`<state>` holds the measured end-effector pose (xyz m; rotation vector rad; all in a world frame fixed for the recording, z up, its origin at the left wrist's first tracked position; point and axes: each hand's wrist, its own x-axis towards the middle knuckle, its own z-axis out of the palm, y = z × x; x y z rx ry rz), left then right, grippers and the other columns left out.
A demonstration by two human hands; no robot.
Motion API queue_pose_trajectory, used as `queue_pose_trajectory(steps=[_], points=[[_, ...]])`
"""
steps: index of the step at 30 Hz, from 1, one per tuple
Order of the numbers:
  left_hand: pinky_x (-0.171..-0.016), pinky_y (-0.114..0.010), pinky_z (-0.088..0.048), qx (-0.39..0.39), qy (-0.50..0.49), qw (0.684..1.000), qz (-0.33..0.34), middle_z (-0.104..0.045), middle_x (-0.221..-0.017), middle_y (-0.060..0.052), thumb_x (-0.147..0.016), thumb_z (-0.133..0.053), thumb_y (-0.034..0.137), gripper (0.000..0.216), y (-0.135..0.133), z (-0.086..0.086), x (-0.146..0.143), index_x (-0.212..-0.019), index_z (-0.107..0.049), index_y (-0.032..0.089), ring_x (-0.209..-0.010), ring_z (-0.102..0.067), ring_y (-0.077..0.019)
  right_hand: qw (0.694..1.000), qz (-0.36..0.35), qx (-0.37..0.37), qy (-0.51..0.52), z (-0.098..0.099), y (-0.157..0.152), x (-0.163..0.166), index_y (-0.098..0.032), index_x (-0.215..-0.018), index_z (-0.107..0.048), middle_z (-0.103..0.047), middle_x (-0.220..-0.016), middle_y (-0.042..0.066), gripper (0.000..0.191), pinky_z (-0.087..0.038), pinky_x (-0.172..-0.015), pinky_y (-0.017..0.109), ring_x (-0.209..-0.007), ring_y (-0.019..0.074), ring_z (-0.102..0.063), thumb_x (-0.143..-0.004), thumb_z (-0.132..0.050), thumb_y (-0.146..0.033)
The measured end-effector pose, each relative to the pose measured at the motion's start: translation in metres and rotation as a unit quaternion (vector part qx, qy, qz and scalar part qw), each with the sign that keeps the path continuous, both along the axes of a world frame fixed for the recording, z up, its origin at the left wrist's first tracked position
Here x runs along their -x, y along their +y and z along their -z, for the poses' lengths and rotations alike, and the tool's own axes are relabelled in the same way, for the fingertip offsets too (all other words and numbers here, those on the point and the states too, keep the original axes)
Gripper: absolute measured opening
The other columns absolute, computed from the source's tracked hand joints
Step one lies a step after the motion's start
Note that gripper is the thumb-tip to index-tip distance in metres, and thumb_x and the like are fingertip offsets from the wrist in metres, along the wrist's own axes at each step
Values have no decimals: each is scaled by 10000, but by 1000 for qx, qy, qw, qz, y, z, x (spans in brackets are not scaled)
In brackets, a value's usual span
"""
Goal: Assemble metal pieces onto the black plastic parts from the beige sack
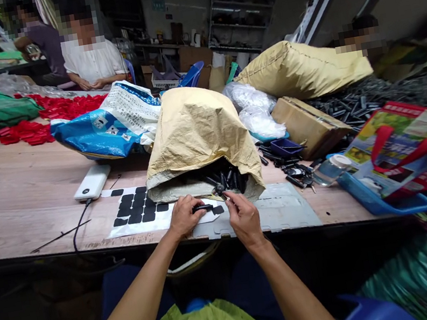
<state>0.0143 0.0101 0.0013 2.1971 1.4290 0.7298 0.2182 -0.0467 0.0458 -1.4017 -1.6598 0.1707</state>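
My left hand (183, 217) is closed around a slim black stick-like piece (204, 207) at the front of the table. Close by on the right, my right hand (243, 215) pinches a small dark piece with a shiny part (221, 191), too small to name. Both hands are just in front of the mouth of a tan sack (195, 125), which lies open toward me with many black pieces (230, 176) inside. Under and left of my left hand lies a white sheet (127, 230) bearing rows of black rounded squares (137, 215).
A white power bank (92, 182) with a cable lies left. Behind are a blue-and-white bag (109, 123) and red pieces (29, 132). To the right stand a cardboard box (310, 124), a clear jar (330, 170) and a blue tray (384, 202). Other people sit across the table.
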Motion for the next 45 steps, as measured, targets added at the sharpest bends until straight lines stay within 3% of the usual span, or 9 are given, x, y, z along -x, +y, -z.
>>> queue_pose_trajectory(steps=[4, 9, 12, 17, 22, 30, 39, 45], points=[[-893, -377, -411, 5, -6, 1000, 3, -668, -951, -34, -856, -714, 326, 200, 1, 0, 0, -1042, -755, 264, -973, -530, -239, 999, 1, -29, -29, -8, -4, 7, -219, -1261, -689, -719, -1053, 94, 339, -537, -921, 337, -1003, 212, -674, -1015, -455, -221], [-895, -377, -416, 3, -9, 1000, -5, -674, -954, -38, -846, -726, 321, 203, 1, 2, -1, -1038, -767, 270, -973, -534, -239, 993, -7, 25, -117, 13, -11, 7, -243, -1224, -707, -719, -1000, 65, 338, -535, -861, 288, -942, 196, -673, -985, -478, -175], [-882, -372, -419, 3, -8, 1000, -6, -672, -950, -35, -844, -730, 311, 182, 1, 1, -2, -1016, -771, 273, -966, -536, -237, 995, -8, 38, -95, 15, -10, 8, -245, -1220, -705, -723, -1036, 63, 325, -528, -879, 287, -962, 195, -675, -992, -479, -196], [-877, -364, -411, 15, -16, 1000, 2, -672, -964, -29, -848, -731, 312, 184, 1, -1, 0, -1025, -766, 277, -971, -540, -231, 998, -29, 3, -55, 1, -6, 19, -217, -1255, -691, -720, -1049, 81, 333, -520, -918, 306, -995, 203, -669, -1025, -450, -232], [-837, -358, -410, 18, -7, 1000, 2, -665, -946, -41, -837, -754, 360, 175, 2, -3, 1, -964, -754, 239, -955, -534, -238, 993, -36, 34, -104, 7, -7, 31, -241, -1232, -700, -724, -1030, 66, 322, -519, -875, 295, -970, 200, -670, -1002, -476, -211], [-874, -367, -409, 21, -10, 1000, -5, -679, -949, -25, -795, -758, 275, 192, 0, -5, 0, -985, -749, 250, -976, -540, -242, 995, 3, 49, -87, 10, 2, 8, -240, -1198, -713, -727, -1058, 49, 319, -496, -892, 295, -991, 197, -663, -967, -500, -184], [-854, -362, -415, 11, -28, 1000, 0, -689, -949, -21, -798, -732, 244, 147, 3, 0, 2, -944, -720, 230, -946, -546, -234, 978, 71, 34, -191, 35, -3, -11, -243, -1142, -720, -677, -954, 66, 277, -415, -831, 330, -937, 233, -567, -973, -512, -173], [-877, -362, -415, 2, -69, 997, 19, -672, -926, -24, -813, -720, 232, 143, 1, -2, 5, -956, -729, 221, -961, -545, -231, 968, 115, 42, -220, 35, -3, -10, -250, -1096, -716, -676, -978, 69, 226, -342, -783, 364, -922, 252, -519, -927, -595, -161]])
